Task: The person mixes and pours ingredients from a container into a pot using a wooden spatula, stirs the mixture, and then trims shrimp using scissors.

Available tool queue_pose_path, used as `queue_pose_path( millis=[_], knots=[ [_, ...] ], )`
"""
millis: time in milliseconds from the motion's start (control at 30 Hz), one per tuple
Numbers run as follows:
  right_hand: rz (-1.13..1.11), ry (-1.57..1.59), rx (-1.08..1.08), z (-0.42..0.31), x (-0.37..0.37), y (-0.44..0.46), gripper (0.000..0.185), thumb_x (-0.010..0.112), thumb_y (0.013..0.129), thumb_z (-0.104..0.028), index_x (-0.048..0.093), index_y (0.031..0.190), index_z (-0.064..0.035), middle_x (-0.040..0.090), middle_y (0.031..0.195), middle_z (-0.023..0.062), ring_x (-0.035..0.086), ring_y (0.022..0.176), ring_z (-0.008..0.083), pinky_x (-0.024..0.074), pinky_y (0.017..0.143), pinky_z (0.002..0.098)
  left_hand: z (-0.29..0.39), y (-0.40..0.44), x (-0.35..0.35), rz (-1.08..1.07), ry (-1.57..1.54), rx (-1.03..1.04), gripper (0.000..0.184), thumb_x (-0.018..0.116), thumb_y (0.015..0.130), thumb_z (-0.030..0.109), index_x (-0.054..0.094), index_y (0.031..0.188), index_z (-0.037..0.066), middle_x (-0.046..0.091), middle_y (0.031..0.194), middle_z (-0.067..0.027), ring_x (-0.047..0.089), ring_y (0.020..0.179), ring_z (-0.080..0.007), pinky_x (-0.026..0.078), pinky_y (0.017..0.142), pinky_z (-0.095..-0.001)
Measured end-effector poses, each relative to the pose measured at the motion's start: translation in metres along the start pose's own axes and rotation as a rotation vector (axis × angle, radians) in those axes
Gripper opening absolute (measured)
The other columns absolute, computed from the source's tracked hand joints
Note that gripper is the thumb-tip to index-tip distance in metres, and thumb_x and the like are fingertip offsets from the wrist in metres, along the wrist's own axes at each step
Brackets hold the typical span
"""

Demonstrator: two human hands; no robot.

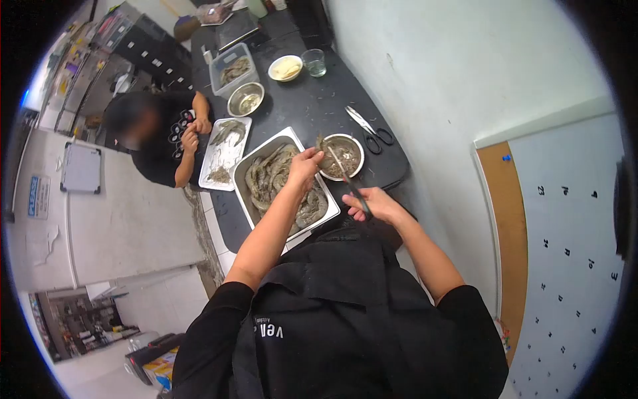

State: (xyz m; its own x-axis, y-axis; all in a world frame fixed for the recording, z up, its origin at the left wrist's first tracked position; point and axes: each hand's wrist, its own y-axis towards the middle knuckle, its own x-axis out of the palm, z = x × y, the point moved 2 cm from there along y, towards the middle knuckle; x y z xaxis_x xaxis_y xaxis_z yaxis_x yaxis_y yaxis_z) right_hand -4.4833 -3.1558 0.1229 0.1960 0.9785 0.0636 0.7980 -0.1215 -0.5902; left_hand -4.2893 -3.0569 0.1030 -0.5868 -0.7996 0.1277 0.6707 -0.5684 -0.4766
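Note:
My left hand (pixel 305 167) pinches a raw grey-brown shrimp (pixel 320 143) over the rim of a round metal bowl (pixel 359 166). In my right hand (pixel 373 204) is a pair of scissors (pixel 359 196), its dark handle gripped in my fingers. The thin blades point up and left toward the shrimp; whether they touch it I cannot tell. Brownish trimmings (pixel 342 150) lie in the bowl. Under my left forearm stands a deep white tub (pixel 240 193), heaped with whole shrimp (pixel 269 171).
More scissors (pixel 372 130) lie on the black table (pixel 312 100). Across stands a co-worker (pixel 163 139), hands together above a white tray (pixel 222 156). Farther back are a metal bowl (pixel 232 106), a clear container (pixel 214 70), a bowl (pixel 272 70) and a glass (pixel 315 64). A wall (pixel 425 80) borders the right.

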Motion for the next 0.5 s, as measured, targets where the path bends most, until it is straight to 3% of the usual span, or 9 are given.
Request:
queue_pose_path(
  millis=[100,133,233,367,500],
  knots=[
    [0.002,0.059,0.044,-0.003,0.009,-0.003,0.071,0.068,0.077,-0.057,0.060,0.101,0.0085,0.065,0.079,0.0156,0.061,0.058,0.0144,0.0513,0.053,0.0252,0.003,-0.009,0.013,0.022,0.042,0.005,0.051,0.062,0.090,0.014,0.043,0.133,-0.005,0.058,0.120,-0.0133,0.056,0.107,-0.0206,0.045,0.085,-0.0336],
    [-0.005,0.069,0.051,-0.005,0.009,-0.003,0.074,0.068,0.076,-0.060,0.060,0.099,0.0099,0.065,0.078,0.0164,0.062,0.058,0.0152,0.0515,0.053,0.0257,-0.006,0.000,0.010,-0.018,0.040,0.040,0.038,0.060,0.091,0.013,0.051,0.124,-0.003,0.062,0.110,-0.0084,0.057,0.095,-0.0157,0.044,0.079,-0.0292],
    [0.017,0.097,0.051,-0.009,0.010,-0.002,0.083,0.065,0.073,-0.067,0.060,0.094,0.0128,0.065,0.076,0.0182,0.064,0.059,0.0175,0.0524,0.053,0.0268,-0.010,0.001,0.014,-0.007,0.076,0.136,0.029,0.060,0.091,0.012,0.056,0.116,-0.002,0.064,0.101,-0.0052,0.057,0.085,-0.0127,0.044,0.073,-0.0274],
    [0.001,0.051,0.022,-0.012,0.009,0.000,0.082,0.064,0.073,-0.068,0.061,0.092,0.0122,0.065,0.075,0.0188,0.064,0.058,0.0186,0.0528,0.053,0.0273,-0.019,0.013,0.011,-0.008,0.088,0.231,0.031,0.060,0.090,0.009,0.056,0.118,-0.003,0.064,0.104,-0.0070,0.059,0.088,-0.0147,0.045,0.074,-0.0265],
    [-0.016,0.072,0.030,-0.011,0.012,0.002,0.082,0.063,0.074,-0.068,0.060,0.093,0.0122,0.065,0.076,0.0191,0.064,0.058,0.0189,0.0530,0.053,0.0273,-0.003,-0.003,0.021,0.057,0.227,0.278,0.039,0.063,0.088,0.008,0.052,0.122,-0.009,0.064,0.107,-0.0127,0.060,0.095,-0.0182,0.046,0.083,-0.0287]
  ],
)
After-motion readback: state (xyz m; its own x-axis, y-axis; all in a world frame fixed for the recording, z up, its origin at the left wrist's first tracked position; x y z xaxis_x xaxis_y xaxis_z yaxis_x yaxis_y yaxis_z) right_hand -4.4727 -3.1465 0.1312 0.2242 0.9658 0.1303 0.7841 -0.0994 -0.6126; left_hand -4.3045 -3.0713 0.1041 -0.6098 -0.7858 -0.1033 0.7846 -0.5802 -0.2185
